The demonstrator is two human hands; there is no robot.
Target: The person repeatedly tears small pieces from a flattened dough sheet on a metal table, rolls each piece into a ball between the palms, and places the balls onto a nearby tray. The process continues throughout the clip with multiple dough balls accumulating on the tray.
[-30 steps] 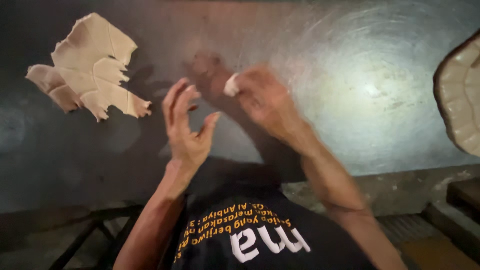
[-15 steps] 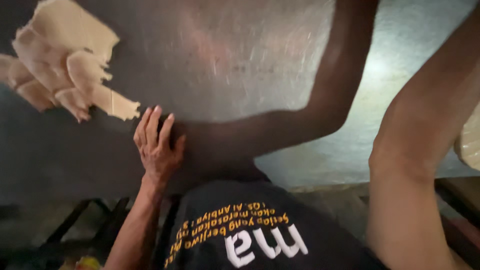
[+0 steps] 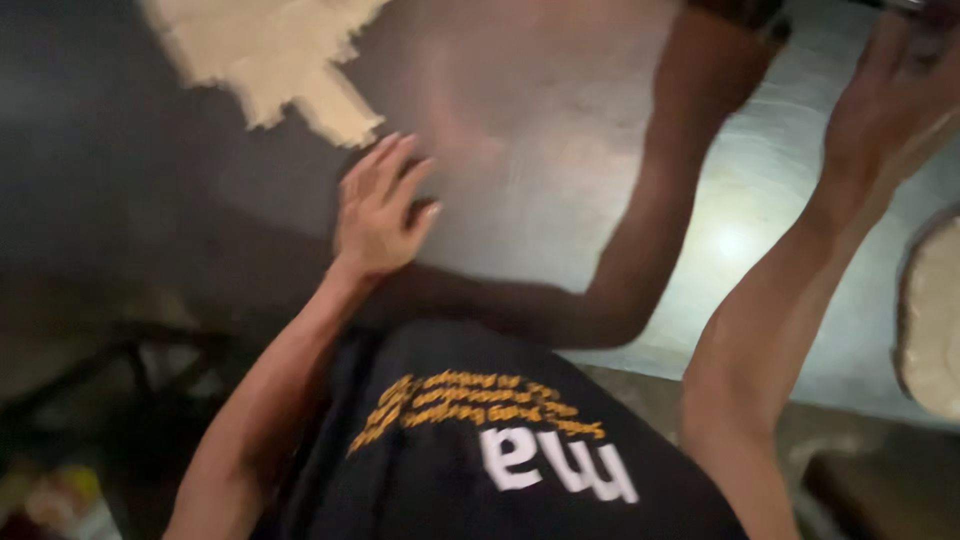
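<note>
1. Left hand (image 3: pixel 383 212) lies flat on the steel table (image 3: pixel 560 170), palm down, fingers spread a bit and holding nothing. It looks like it's just bracing on the surface.
2. The dough (image 3: pixel 270 60) is up at the top left of the table: a thin, pale sheet with torn, ragged edges. Its nearest corner sits just beyond the left fingertips, close to them but not touching as far as I can see.
3. Right hand (image 3: pixel 895 95) is raised at the top right, fingers stretched up toward something at the frame edge. It's blurry and cropped, so I can't tell whether the fingers are closed on anything.
4. The dark band across the middle of the table looks like the right arm's shadow, not another person.
5. There's a round tray (image 3: pixel 930 320) with something pale in it at the right edge, well apart from the dough.
6. What could go wrong, I'd say: that sheet is thin and already ragged, so a careless grab or a drag by one corner could rip it further or fold it onto itself. The table also looks slick and shiny, so the bracing hand could slide if weight shifts while the other arm is stretched out.
</note>
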